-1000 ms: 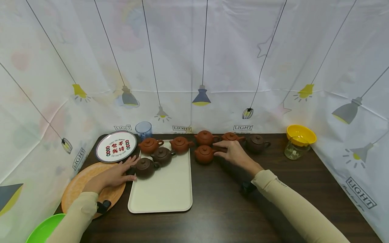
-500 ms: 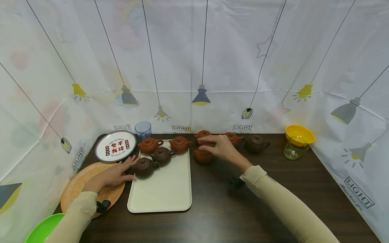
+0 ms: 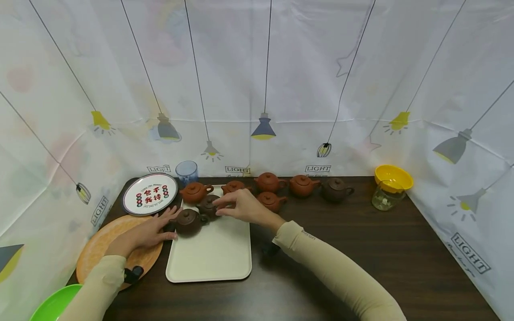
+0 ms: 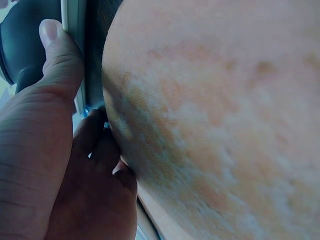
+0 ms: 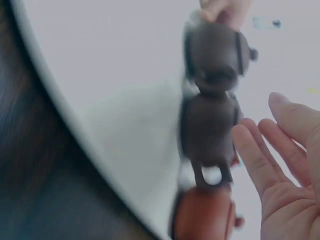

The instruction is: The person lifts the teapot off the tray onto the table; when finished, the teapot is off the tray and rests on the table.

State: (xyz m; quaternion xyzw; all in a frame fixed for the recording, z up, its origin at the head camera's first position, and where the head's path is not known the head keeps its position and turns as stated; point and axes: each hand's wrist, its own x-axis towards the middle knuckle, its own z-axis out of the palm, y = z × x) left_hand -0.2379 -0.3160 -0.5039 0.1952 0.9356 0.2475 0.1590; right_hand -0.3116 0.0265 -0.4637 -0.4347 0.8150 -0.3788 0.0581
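My left hand (image 3: 148,229) lies over the left edge of a cream tray (image 3: 209,265), its fingers extended and its thumb at the rim. In the left wrist view that thumb lies along the rim, next to a dark teapot (image 4: 30,37). On the tray stand two dark brown teapots, a front one (image 3: 188,223) and one behind it (image 3: 206,207), with two reddish-brown teapots (image 3: 193,192) farther back. My right hand (image 3: 242,206) hovers over the tray's right side with nothing in it. Its fingertips are close beside the second dark teapot in the right wrist view (image 5: 210,127).
Right of the tray are three reddish teapots (image 3: 304,186) and a dark one (image 3: 337,190). A round orange board (image 3: 98,243), a white plate (image 3: 132,194) and a blue glass (image 3: 186,171) stand left. A yellow bowl (image 3: 395,174) and glass jar (image 3: 383,201) sit far right.
My right hand has moved left from the reddish teapots on the table to above the tray, near the dark teapots. The left hand has stayed at the tray edge.
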